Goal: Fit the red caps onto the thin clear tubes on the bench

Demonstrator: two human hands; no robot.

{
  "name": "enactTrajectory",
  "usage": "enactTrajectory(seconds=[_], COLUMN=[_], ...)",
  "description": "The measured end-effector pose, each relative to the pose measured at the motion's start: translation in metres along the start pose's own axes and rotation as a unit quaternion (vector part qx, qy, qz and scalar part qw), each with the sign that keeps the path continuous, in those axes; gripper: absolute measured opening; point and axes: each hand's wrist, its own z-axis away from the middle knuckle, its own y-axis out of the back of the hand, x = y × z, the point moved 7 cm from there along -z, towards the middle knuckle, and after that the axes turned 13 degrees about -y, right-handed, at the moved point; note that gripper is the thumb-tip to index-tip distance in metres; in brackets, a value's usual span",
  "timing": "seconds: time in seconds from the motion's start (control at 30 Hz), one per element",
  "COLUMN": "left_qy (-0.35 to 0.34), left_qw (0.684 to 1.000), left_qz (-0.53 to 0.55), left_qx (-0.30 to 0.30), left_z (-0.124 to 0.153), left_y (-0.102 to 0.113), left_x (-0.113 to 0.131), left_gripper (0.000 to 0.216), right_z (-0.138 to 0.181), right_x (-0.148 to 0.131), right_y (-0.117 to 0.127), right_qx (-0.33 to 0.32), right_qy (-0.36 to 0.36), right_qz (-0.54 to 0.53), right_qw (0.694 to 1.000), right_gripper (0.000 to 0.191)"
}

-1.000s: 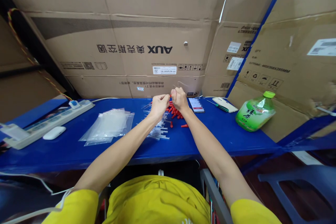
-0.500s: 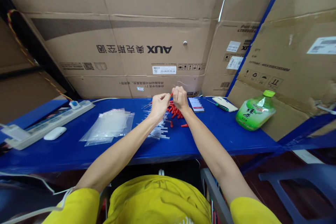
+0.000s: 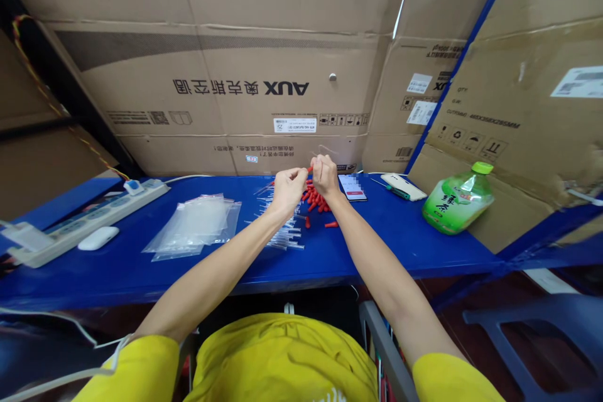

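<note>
My left hand [image 3: 287, 187] and my right hand [image 3: 325, 176] are raised together over the blue bench [image 3: 391, 245], fingers pinched. Between them shows a small red cap [image 3: 309, 169], and a thin clear tube seems to run from the left hand's fingers to it. Under the hands lies a heap of red caps [image 3: 316, 200], with two loose ones [image 3: 331, 224] nearer me. A spread of clear tubes [image 3: 285, 232] lies just left of the caps, below my left wrist.
A stack of clear plastic bags [image 3: 195, 226] lies to the left, then a white mouse [image 3: 97, 238] and a power strip [image 3: 85, 221]. Right of the hands are a phone [image 3: 352, 188], a white device [image 3: 404, 188] and a green bottle [image 3: 458, 200] on its side. Cardboard boxes [image 3: 226, 88] wall the back.
Both hands have risen slightly and stay pinched together; the red cap now shows a little more between the fingertips. Nothing else on the bench has moved.
</note>
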Motion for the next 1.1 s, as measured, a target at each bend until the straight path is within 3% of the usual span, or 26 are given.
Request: enactTrajectory(seconds=[0.33, 0.53, 0.63, 0.83, 1.1], left_qy=[0.031, -0.053, -0.059, -0.043, -0.097], left_qw=[1.000, 0.993, 0.990, 0.991, 0.991], left_qz=[-0.001, -0.073, -0.087, -0.104, -0.089], left_qx=[0.005, 0.075, 0.097, 0.068, -0.004], left_z=[-0.006, -0.019, -0.024, -0.027, -0.030], left_y=[0.009, 0.037, 0.050, 0.057, 0.046], left_x=[-0.014, -0.008, -0.006, -0.013, -0.032], left_gripper=[0.040, 0.045, 0.045, 0.035, 0.025], right_z=[0.001, 0.007, 0.007, 0.008, 0.010], right_x=[-0.011, -0.042, -0.052, -0.050, -0.046], right_y=[0.003, 0.006, 0.004, -0.006, -0.001], right_qx=[-0.015, -0.047, -0.055, -0.062, -0.047], right_qy=[0.019, 0.065, 0.071, 0.031, -0.029], right_qz=[0.048, 0.027, 0.011, 0.044, 0.012], right_qw=[0.999, 0.996, 0.996, 0.997, 0.998], right_gripper=[0.057, 0.033, 0.027, 0.017, 0.011])
